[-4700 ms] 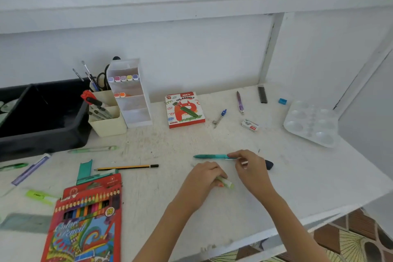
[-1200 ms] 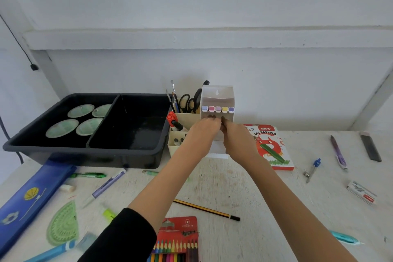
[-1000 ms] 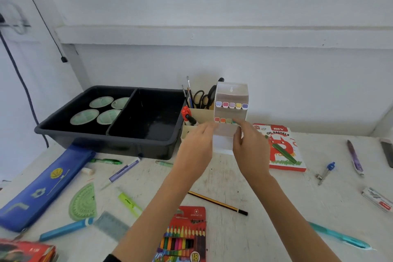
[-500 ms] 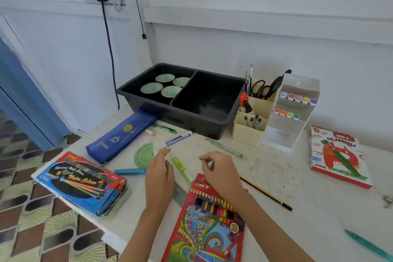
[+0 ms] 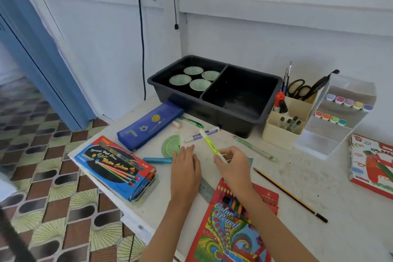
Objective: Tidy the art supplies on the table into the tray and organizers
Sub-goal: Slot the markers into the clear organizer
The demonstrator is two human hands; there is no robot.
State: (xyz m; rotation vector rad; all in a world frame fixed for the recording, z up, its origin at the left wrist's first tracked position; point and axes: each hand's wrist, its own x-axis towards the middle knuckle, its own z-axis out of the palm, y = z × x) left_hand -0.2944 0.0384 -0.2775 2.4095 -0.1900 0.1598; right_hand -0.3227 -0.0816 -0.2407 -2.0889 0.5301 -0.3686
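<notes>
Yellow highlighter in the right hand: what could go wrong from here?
1. The right hand pinches the yellow highlighter near one end only, so it may slip.
2. The water colour box lies at the edge of the table, near the left hand; a nudge might push it off.

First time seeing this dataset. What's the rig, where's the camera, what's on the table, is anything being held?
No robot: one wide-angle camera on a person's head looks down at their own bare hands. The right hand pinches a yellow-green highlighter, held at a slant. The left hand lies open on the white table, holding nothing. At the back stand a black two-compartment tray with four pale dishes in its left compartment, a cream organizer and a clear marker organizer. Loose in front: a blue pencil case, a watercolour box, a colour pencil pack, a green protractor, a pencil.
</notes>
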